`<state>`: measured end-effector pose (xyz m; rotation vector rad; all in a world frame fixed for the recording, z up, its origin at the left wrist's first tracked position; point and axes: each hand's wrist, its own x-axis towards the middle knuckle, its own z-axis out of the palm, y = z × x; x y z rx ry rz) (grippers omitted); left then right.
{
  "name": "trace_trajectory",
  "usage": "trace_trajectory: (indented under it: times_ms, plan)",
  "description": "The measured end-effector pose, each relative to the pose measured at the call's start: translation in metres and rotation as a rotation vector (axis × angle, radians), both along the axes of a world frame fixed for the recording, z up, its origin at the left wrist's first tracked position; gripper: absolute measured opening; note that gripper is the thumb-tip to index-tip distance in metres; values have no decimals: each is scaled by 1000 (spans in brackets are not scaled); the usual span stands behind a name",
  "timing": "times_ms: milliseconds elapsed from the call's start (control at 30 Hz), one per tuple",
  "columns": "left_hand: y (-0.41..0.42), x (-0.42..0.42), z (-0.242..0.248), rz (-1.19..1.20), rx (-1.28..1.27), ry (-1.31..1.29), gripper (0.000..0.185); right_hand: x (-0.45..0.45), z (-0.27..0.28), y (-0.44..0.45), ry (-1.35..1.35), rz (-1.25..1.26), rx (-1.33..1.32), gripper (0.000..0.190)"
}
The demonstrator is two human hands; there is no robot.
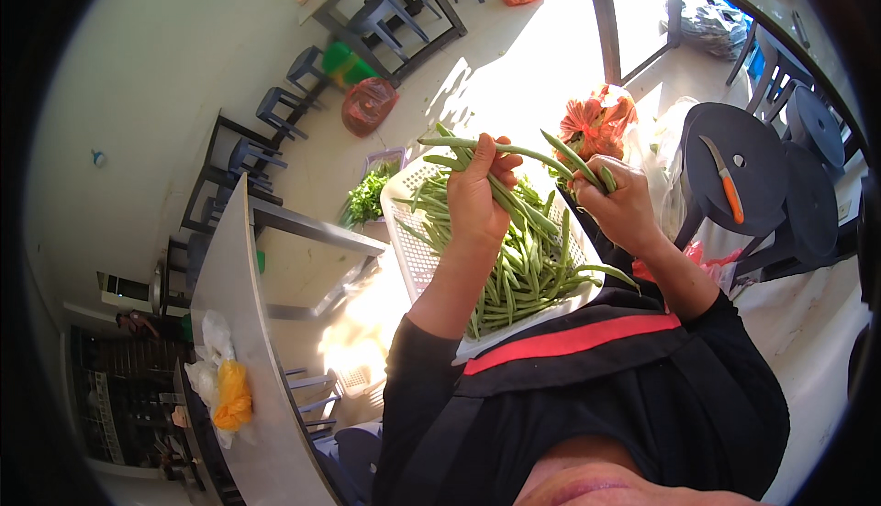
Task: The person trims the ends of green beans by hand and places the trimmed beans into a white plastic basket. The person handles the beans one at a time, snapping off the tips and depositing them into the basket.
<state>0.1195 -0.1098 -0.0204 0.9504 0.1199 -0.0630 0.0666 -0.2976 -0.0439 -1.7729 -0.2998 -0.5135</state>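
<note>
My left hand (482, 193) grips several long green beans (513, 204) above a white perforated plastic basket (420, 268). One bean stretches from its fingers across to my right hand (612, 193). That hand is closed around more green beans, whose ends stick out between thumb and fingers. A heap of green beans (530, 272) fills much of the basket in front of my body. To the right, a paring knife with an orange handle (728, 189) lies on a dark round stool (712, 162).
A red plastic bag (599, 120) stands beyond the basket, with leafy greens (368, 196) in a crate to the left. A table (241, 313) at left carries white and yellow bags (232, 396). Stools line the wall; a person (138, 323) is far left.
</note>
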Motion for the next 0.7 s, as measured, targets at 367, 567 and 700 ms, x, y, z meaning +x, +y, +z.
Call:
trace_trajectory:
  times_ms: [367,567,700]
  plan:
    - [6,10,-14,-659,-109,206,29,-16,9,3,-72,275,-41,7]
    - [17,-10,12,-542,402,42,24,4,19,-54,215,-138,173,10]
    - [13,-15,9,-298,858,-149,14,12,14,-61,161,-193,89,19]
